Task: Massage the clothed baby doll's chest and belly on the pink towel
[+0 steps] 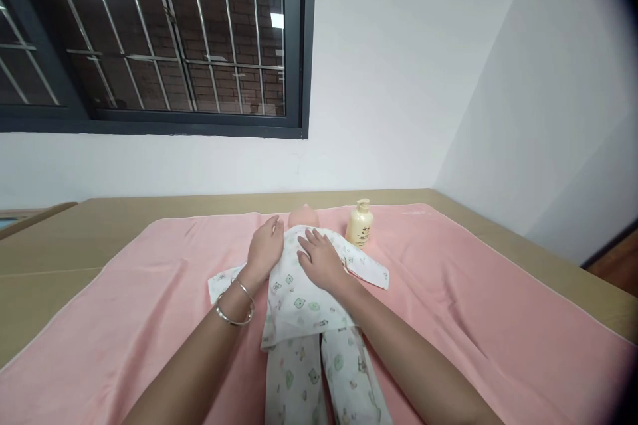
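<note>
A baby doll lies on its back, its head (304, 215) pointing away from me. It wears a white printed top (302, 302) and matching trousers (296, 378), with the sleeves spread to both sides. My right hand (321, 257) rests on the chest of the top, fingers stretched out and apart. At the left edge of the top, by the shoulder, is my left hand (266, 247), its fingers extended and turned on edge against the cloth. Neither hand seems to hold anything. A bracelet (236, 305) circles my left wrist.
Beneath the doll a pink blanket (174, 299) covers much of a wooden table (70, 239). A pale yellow pump bottle (359, 223) stands upright to the right of the doll's head. Behind are a white wall (379, 80) and a barred window (199, 33).
</note>
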{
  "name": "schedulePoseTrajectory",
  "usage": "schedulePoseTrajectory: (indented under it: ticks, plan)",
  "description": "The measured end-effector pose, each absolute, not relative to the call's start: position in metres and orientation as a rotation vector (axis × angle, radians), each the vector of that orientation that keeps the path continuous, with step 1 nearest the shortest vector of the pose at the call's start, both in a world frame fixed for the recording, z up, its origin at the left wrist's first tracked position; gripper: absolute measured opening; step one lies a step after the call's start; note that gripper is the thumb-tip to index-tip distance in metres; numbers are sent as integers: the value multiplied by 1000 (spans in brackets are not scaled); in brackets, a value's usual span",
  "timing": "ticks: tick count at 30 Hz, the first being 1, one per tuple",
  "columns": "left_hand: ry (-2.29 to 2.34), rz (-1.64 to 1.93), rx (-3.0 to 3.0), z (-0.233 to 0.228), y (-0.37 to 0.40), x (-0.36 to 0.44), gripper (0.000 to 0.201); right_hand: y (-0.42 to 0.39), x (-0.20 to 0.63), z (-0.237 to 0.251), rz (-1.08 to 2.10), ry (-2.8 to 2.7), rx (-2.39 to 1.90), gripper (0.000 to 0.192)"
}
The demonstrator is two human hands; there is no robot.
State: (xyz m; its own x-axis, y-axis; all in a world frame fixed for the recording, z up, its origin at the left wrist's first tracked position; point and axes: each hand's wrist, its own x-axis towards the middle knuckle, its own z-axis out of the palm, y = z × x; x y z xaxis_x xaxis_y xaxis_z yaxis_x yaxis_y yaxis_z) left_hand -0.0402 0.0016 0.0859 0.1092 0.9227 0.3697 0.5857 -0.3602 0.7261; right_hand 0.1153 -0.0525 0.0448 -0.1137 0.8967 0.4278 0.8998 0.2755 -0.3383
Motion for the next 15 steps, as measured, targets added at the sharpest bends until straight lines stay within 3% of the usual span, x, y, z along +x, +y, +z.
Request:
schedulePoseTrajectory:
  ticks: [15]
  plan:
    - [1318, 1183, 1860, 86, -5, -33, 38, -57, 111, 47, -60, -1943, -1538, 45]
